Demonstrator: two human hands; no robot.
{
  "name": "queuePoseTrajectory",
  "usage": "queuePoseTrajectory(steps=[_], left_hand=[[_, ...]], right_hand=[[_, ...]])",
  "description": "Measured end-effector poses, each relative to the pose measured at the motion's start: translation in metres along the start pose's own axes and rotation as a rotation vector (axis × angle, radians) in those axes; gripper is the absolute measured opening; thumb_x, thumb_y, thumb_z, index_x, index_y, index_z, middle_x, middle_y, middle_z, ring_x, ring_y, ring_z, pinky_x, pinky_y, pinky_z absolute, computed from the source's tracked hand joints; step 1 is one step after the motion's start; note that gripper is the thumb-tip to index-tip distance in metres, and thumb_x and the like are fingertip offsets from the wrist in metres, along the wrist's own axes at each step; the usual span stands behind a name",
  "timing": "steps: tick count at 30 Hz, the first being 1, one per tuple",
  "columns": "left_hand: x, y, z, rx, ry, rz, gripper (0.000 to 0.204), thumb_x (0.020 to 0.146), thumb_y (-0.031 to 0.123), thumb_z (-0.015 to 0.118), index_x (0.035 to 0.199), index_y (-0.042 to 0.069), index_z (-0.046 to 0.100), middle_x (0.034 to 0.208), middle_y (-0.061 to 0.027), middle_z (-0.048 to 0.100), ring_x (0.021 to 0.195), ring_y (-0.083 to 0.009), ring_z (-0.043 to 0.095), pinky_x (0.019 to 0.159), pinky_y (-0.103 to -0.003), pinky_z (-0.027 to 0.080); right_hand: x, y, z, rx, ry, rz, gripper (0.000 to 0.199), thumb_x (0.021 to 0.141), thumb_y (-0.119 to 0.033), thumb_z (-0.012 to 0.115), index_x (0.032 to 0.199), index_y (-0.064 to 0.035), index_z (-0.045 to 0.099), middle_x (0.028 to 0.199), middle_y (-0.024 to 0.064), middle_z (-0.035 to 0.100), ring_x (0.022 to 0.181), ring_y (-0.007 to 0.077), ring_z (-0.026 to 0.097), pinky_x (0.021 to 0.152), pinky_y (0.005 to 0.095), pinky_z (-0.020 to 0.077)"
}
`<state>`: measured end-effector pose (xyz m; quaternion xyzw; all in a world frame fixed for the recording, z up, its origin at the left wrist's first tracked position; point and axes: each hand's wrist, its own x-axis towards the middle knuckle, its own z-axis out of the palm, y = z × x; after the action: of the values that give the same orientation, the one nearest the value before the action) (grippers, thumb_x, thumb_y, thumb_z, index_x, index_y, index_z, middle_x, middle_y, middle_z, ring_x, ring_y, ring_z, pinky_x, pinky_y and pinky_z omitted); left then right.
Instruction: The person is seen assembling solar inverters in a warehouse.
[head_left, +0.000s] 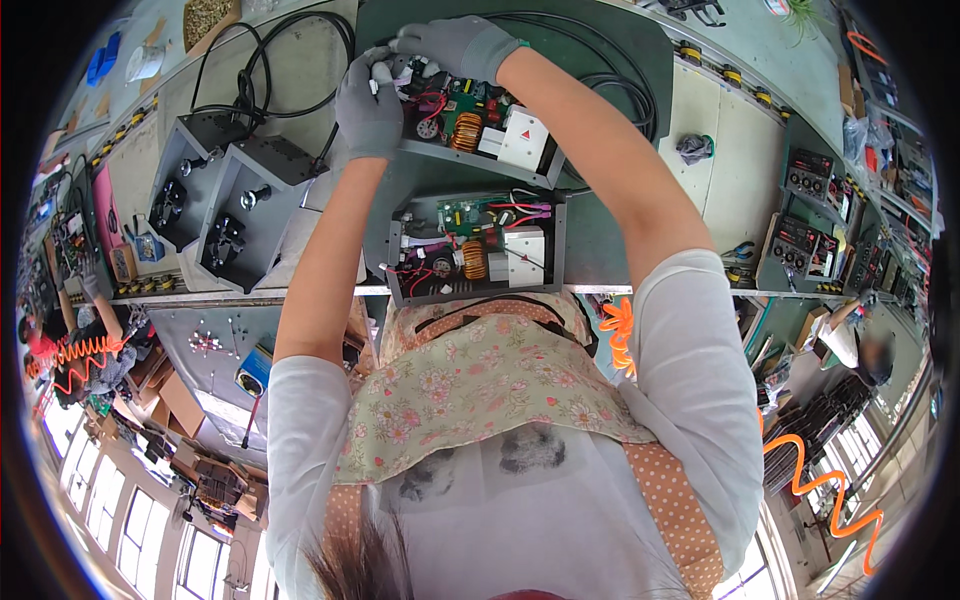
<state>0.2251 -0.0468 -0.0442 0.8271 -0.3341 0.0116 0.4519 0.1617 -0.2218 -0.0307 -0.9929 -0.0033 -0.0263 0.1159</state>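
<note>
My left hand [371, 117], in a grey glove, is at the far left corner of an open metal case [478, 165] with electronics inside. Its fingers are bent closed beside a small white piece, and what they grip cannot be made out. My right hand [458, 46], gloved too, reaches over the same case's far edge with fingers curled together close to the left hand; their tips hide what is in them. Inside that case are a copper-coloured coil [466, 131], red wires and a white block [523, 138]. A second open case [480, 292] with similar parts lies nearer to me.
Two grey metal housings [243, 205] stand on the left of the bench, with black cable [262, 75] coiled behind them. More black cable [640, 95] loops at the right of the green mat [610, 240]. Pliers [740, 251] and panelled units [808, 175] lie farther right.
</note>
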Motion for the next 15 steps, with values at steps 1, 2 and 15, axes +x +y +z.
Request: queuePoseTrajectory(steps=[1, 2, 15], left_hand=[[0.0, 0.001, 0.0, 0.015, -0.016, -0.004, 0.024, 0.097, 0.024, 0.052, 0.108, 0.007, 0.065, 0.101, -0.0151, 0.069, 0.096, -0.0378, 0.064, 0.084, -0.045, 0.05], [0.0, 0.002, 0.0, 0.03, -0.032, -0.007, 0.024, 0.096, 0.024, 0.053, 0.107, 0.007, 0.065, 0.1, -0.0155, 0.069, 0.096, -0.038, 0.064, 0.083, -0.045, 0.05], [-0.001, 0.004, -0.001, -0.009, 0.009, 0.024, 0.023, 0.095, 0.022, 0.054, 0.105, 0.006, 0.066, 0.1, -0.0152, 0.07, 0.096, -0.0372, 0.063, 0.083, -0.045, 0.05]], right_hand=[[0.002, 0.005, 0.002, -0.037, -0.066, -0.057, 0.063, 0.08, -0.006, 0.067, 0.138, -0.0222, 0.047, 0.127, 0.0043, 0.058, 0.113, 0.0251, 0.062, 0.084, 0.0416, 0.0572], [0.003, 0.008, 0.005, -0.075, -0.131, -0.113, 0.061, 0.081, -0.007, 0.066, 0.137, -0.0216, 0.048, 0.124, 0.0037, 0.06, 0.113, 0.0253, 0.062, 0.084, 0.0417, 0.0572], [0.019, 0.013, 0.014, -0.036, -0.184, -0.162, 0.052, 0.079, -0.007, 0.068, 0.129, -0.0168, 0.057, 0.116, 0.0076, 0.064, 0.107, 0.0293, 0.065, 0.088, 0.0426, 0.0548]])
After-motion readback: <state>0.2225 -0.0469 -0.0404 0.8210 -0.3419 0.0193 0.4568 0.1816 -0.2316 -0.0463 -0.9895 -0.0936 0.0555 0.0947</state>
